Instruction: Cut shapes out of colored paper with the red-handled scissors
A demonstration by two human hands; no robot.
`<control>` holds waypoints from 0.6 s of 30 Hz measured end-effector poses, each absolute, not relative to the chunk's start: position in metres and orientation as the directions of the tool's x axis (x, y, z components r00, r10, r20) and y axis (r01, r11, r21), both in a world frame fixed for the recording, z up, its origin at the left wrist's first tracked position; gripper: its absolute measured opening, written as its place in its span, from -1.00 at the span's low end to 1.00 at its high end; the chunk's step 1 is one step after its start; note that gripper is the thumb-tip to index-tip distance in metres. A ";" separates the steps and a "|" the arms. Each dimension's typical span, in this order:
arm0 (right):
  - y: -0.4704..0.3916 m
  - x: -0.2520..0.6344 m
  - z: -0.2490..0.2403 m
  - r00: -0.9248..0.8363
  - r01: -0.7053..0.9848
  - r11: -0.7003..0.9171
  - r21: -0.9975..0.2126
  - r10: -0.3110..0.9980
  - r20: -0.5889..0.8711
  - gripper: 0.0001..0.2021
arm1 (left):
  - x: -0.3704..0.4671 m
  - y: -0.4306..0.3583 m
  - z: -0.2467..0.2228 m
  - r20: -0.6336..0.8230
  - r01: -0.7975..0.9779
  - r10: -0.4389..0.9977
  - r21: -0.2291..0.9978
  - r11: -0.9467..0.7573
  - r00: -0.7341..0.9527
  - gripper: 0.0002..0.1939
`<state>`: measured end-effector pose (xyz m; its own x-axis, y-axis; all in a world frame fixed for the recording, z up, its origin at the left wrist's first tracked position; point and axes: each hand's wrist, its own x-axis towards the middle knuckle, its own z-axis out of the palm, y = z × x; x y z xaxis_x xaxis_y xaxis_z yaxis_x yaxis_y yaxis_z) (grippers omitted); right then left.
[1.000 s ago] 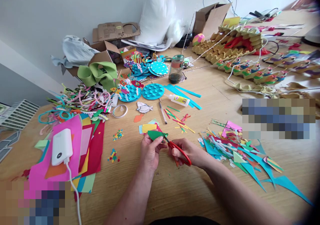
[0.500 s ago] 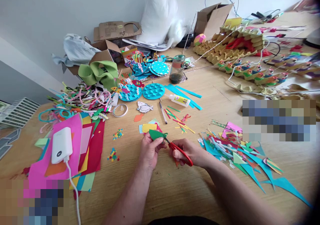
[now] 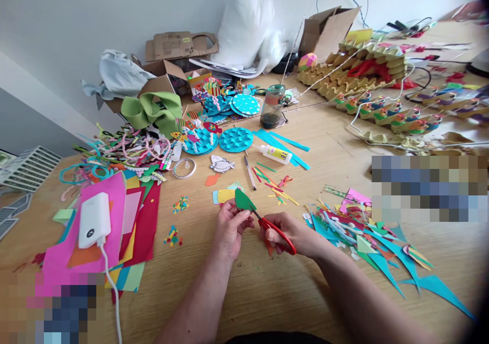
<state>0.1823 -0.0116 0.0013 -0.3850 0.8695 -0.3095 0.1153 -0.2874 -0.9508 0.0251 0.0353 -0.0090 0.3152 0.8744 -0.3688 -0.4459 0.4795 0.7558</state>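
Our left hand [image 3: 230,228] pinches a piece of green paper [image 3: 243,199] above the desk [image 3: 179,283]; our right hand [image 3: 286,233] grips red-handled scissors [image 3: 268,224], their blades at the paper's edge.

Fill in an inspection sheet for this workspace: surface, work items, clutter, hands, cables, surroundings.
Surface: wooden table, light brown, visible grain.
Work items: green paper, at the blades of red-handled scissors.
Clutter: paper scraps to the right; pen and glue bottle lying ahead.
Hands: left hand pinches the paper; right hand grips the scissors.
Cables: white cable plugged into a white device; another cable by the egg cartons.
Surroundings: cardboard box and white bag near a wall.
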 end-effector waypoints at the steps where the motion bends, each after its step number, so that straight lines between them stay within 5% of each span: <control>1: -0.012 0.182 0.001 -0.385 0.116 -0.290 -0.950 0.868 -0.312 -0.40 | 0.025 0.036 -0.009 -0.367 -0.449 0.877 0.757 0.475 0.309 -0.63; 18: -0.013 0.184 0.001 -0.404 0.127 -0.306 -0.943 0.853 -0.331 -0.38 | 0.026 0.036 -0.008 -0.378 -0.438 0.873 0.759 0.482 0.307 -0.61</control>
